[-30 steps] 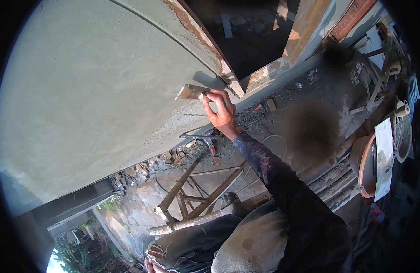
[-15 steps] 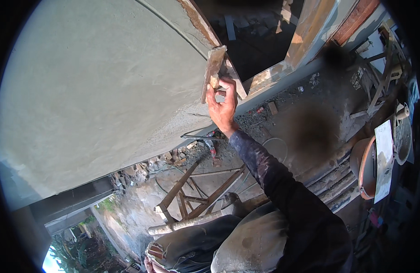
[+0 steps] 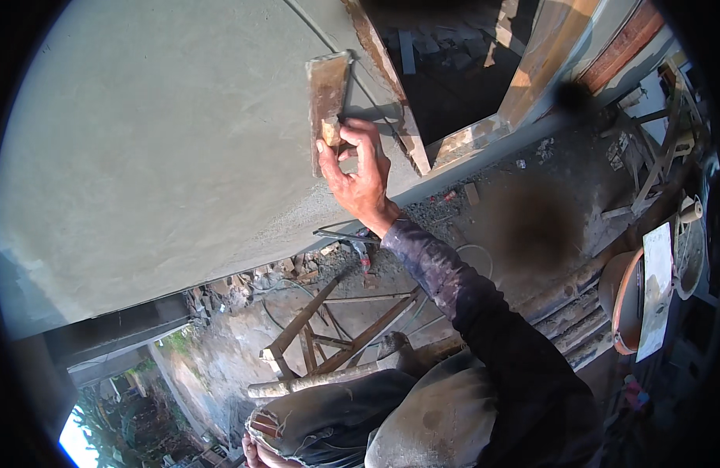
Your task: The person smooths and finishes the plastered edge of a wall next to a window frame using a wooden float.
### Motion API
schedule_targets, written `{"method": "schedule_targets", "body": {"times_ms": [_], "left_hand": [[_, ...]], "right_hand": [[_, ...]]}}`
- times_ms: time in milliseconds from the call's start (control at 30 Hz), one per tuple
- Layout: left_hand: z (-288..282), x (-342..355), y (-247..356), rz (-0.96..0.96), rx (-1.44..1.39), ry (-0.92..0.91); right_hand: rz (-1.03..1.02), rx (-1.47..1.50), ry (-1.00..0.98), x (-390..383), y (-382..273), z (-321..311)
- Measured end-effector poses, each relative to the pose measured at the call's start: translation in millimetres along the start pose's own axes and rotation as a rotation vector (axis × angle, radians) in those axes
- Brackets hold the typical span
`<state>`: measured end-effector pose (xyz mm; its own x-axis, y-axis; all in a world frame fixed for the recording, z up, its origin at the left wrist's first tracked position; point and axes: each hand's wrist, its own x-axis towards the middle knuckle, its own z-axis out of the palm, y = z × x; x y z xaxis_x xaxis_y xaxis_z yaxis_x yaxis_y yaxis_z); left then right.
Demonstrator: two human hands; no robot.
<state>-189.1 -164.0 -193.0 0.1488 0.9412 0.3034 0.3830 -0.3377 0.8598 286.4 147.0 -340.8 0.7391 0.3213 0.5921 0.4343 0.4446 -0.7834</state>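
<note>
A narrow wooden plastering float (image 3: 325,82) lies along the grey plastered wall (image 3: 180,140), a little left of the window opening's edge. My right hand (image 3: 361,168) is closed on the float's small wooden handle, thumb on one side and fingers on the other. The dark, plaster-stained sleeve reaches up from the lower right. At the bottom edge, what looks like part of my left hand (image 3: 258,454) shows beside my bent, ragged trouser knee. Most of it is cut off, and whether it holds anything is hidden.
The window opening (image 3: 453,70) has a wooden frame (image 3: 547,58). Below the wall stand a wooden trestle (image 3: 297,331) and scattered rubble (image 3: 219,300). At right, an orange-rimmed basin (image 3: 626,300) sits behind a white board (image 3: 654,292). Dark blurred spots cover parts of the view.
My right hand has moved the float leftward and slightly upward along the wall, away from the window edge. The hand near the knee stays about where it was.
</note>
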Motion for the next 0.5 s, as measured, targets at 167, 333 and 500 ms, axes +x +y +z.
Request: {"method": "schedule_targets", "body": {"times_ms": [167, 333, 500], "left_hand": [[-24, -16, -26, -0.12, 0.004, 0.191], [-59, -75, -58, -0.14, 0.32, 0.195], [5, -27, -9, -0.098, 0.303, 0.213]], "right_hand": [[-0.227, -0.049, -0.336, -10, -12, -23], [0.252, 0.151, -0.248, 12, -2, -92], [0.172, 0.074, -0.353, 82, 5, -111]]}}
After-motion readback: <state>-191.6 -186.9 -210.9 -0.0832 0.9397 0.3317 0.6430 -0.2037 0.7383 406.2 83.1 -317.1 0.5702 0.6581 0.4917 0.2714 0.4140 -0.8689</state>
